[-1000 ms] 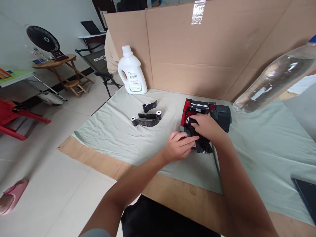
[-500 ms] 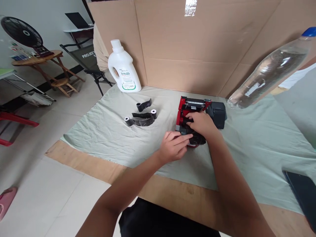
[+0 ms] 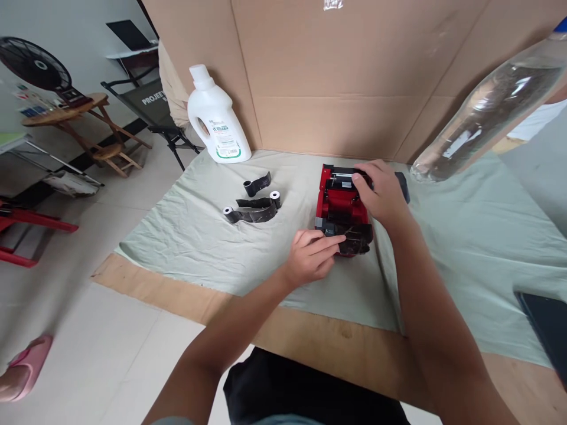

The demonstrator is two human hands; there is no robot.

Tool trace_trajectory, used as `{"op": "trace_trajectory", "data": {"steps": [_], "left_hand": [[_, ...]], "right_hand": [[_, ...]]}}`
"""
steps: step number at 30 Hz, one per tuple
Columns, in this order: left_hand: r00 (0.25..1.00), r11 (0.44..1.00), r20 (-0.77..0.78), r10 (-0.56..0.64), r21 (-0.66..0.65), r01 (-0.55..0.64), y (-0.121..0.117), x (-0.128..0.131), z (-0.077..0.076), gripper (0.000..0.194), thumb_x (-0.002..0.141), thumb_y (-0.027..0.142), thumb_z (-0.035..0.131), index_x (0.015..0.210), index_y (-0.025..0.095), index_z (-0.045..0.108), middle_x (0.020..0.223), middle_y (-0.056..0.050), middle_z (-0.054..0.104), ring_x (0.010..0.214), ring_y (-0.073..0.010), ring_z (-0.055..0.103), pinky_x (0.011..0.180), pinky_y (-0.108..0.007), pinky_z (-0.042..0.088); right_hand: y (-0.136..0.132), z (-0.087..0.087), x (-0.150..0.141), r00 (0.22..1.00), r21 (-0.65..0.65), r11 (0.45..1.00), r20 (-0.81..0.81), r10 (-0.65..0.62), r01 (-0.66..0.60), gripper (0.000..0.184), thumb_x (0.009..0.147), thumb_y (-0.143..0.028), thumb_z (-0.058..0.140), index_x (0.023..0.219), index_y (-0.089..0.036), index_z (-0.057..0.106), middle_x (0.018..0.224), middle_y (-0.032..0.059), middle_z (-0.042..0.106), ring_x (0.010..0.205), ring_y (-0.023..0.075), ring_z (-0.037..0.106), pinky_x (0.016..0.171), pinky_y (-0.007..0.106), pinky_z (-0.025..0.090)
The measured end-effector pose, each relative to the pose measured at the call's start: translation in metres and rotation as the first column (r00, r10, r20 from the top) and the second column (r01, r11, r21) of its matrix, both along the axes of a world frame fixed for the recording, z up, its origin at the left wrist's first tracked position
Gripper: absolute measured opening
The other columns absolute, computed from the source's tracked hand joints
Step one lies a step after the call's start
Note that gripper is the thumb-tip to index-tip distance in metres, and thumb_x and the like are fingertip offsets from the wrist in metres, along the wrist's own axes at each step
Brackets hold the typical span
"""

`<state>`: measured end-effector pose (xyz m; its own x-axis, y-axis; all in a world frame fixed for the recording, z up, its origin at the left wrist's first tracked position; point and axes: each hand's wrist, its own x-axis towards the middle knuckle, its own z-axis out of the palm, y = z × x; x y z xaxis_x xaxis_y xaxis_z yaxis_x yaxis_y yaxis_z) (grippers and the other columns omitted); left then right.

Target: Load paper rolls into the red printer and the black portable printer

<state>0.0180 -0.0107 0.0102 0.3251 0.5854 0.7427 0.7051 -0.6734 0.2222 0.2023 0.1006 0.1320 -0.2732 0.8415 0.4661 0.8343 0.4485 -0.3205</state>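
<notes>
A red and black thermal printer (image 3: 339,203) stands opened on the cloth, its red hollow showing. My left hand (image 3: 310,255) holds the near side of it. The index finger lies stretched over a glossy black flap (image 3: 357,239), and the other fingers are curled. At the far end, my right hand (image 3: 381,192) grips the printer's black upper part (image 3: 343,176) with thumb and fingers. Left of the printer lie small rolls with trailing black strips: one roll (image 3: 249,188) at the back, a pair (image 3: 257,213) nearer me.
A white detergent bottle (image 3: 221,127) stands at the back left before a cardboard wall (image 3: 328,77). A large clear bottle (image 3: 487,106) leans at the right. A dark block (image 3: 403,188) is partly behind my right hand. A phone (image 3: 544,324) lies at the right edge.
My right hand has come out of the printer's hollow and moved up and right to its far end, uncovering the red inside. My left hand stays at the near side.
</notes>
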Motion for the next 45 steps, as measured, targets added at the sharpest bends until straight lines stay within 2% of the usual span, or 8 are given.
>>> {"op": "trace_trajectory", "data": {"steps": [10,15,21,25,28,35,39,45], "left_hand": [[0.999,0.999,-0.022,0.024,0.035,-0.024,-0.002,-0.005,0.005,0.025,0.093,0.016,0.05,0.093,0.027,0.073,0.112,0.001,0.079,0.097,-0.0215,0.063,0.088,-0.042,0.047],[0.994,0.997,0.11,-0.001,-0.072,0.009,0.0,-0.008,0.014,0.024,0.097,0.018,0.043,0.085,0.023,0.064,0.128,-0.002,0.073,0.118,-0.0229,0.061,0.1,-0.042,0.046],[0.991,0.944,0.13,0.006,-0.329,0.037,0.01,-0.017,0.031,0.042,0.103,0.032,0.044,0.142,0.019,0.049,0.146,-0.01,0.059,0.144,-0.0263,0.044,0.116,-0.044,0.039],[0.954,0.907,0.296,0.052,-0.413,0.079,0.027,-0.02,0.036,0.031,0.103,0.033,0.047,0.128,0.021,0.061,0.13,-0.009,0.068,0.129,-0.024,0.058,0.112,-0.042,0.043],[0.865,0.802,0.488,0.116,-0.56,0.209,0.053,-0.022,0.041,0.028,0.093,0.028,0.06,0.12,0.022,0.064,0.126,-0.008,0.069,0.126,-0.0243,0.06,0.109,-0.041,0.046],[0.58,0.338,0.753,0.311,-0.658,0.673,0.083,-0.022,0.034,0.086,0.078,0.019,0.064,0.155,0.041,0.033,0.167,0.005,0.032,0.152,-0.0311,0.035,0.12,-0.049,0.04],[0.456,0.362,0.836,0.306,-0.545,0.756,0.073,-0.013,0.029,0.084,0.079,0.019,0.062,0.156,0.039,0.036,0.166,0.009,0.033,0.153,-0.0301,0.035,0.124,-0.047,0.037],[0.419,0.59,0.848,0.326,-0.529,0.61,0.047,-0.002,0.015,0.056,0.093,0.035,0.058,0.148,0.026,0.052,0.157,0.0,0.05,0.15,-0.0268,0.04,0.127,-0.042,0.032]], "right_hand": [[-0.045,0.024,0.0,0.946,-0.406,0.909,0.32,0.047,0.093,0.057,0.102,-0.054,0.037,0.065,-0.023,0.067,0.068,0.0109,0.067,0.075,0.0298,0.067,0.071,0.041,0.046],[-0.051,0.014,-0.001,0.95,-0.345,0.938,0.302,0.085,0.026,0.058,0.104,-0.053,0.031,0.077,-0.022,0.072,0.073,0.0132,0.07,0.082,0.032,0.069,0.077,0.044,0.048],[-0.033,0.006,0.013,0.974,-0.435,0.898,0.165,0.154,-0.069,0.039,0.099,-0.043,0.047,0.124,-0.025,0.071,0.108,0.0102,0.074,0.104,0.0311,0.067,0.09,0.041,0.051],[-0.002,-0.014,0.038,0.987,-0.525,0.84,0.001,0.163,-0.138,0.082,0.082,-0.042,0.071,0.157,-0.03,0.039,0.15,0.0102,0.052,0.127,0.0336,0.058,0.102,0.043,0.051],[0.009,-0.023,0.052,0.993,-0.593,0.797,-0.07,0.092,-0.115,0.103,0.078,-0.05,0.075,0.164,-0.033,0.021,0.158,0.0109,0.043,0.128,0.0371,0.058,0.103,0.051,0.052],[0.008,-0.032,0.064,0.937,-0.738,0.593,-0.338,0.089,-0.323,0.094,0.083,-0.05,0.074,0.162,-0.038,0.025,0.141,0.0065,0.062,0.118,0.0319,0.065,0.096,0.044,0.06],[0.002,-0.041,0.061,0.899,-0.739,0.564,-0.437,0.014,-0.368,0.098,0.085,-0.048,0.072,0.165,-0.036,0.017,0.142,0.0097,0.058,0.11,0.0277,0.068,0.081,0.039,0.065],[-0.055,-0.07,0.04,0.844,-0.45,0.851,-0.537,-0.016,-0.271,0.066,0.101,-0.05,0.044,0.162,-0.027,0.032,0.153,0.0098,0.053,0.14,0.0308,0.049,0.117,0.051,0.042]]}}
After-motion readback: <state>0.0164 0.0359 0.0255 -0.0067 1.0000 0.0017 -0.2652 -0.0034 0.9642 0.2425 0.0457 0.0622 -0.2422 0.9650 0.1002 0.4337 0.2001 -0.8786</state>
